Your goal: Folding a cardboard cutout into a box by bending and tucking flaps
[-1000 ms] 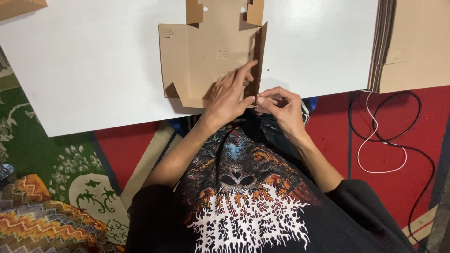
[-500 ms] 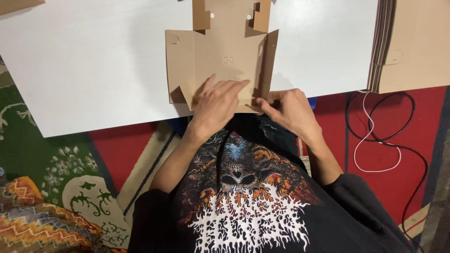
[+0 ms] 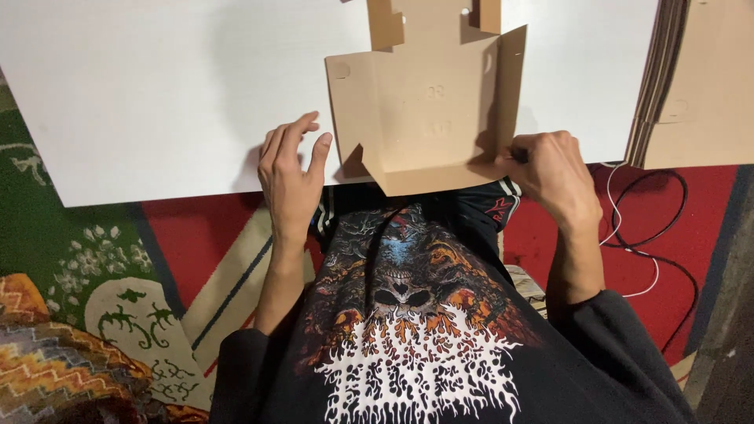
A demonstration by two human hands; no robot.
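Note:
A brown die-cut cardboard box blank [image 3: 428, 110] lies on the white board [image 3: 157, 94], its near flap and right side flap folded up. My right hand [image 3: 550, 173] pinches the blank's lower right corner where the two raised flaps meet. My left hand [image 3: 290, 169] rests just left of the blank with fingers spread, holding nothing, near the blank's left flap but apart from it.
A stack of flat brown cardboard blanks [image 3: 699, 86] sits at the board's right edge. White and black cables [image 3: 644, 235] loop on the red patterned carpet [image 3: 196, 235] to the right. My dark printed shirt [image 3: 408, 330] fills the lower middle.
The blank's near and right flaps now stand folded up. My left hand has come off the blank and moved left with fingers spread. My right hand has slid right to the corner.

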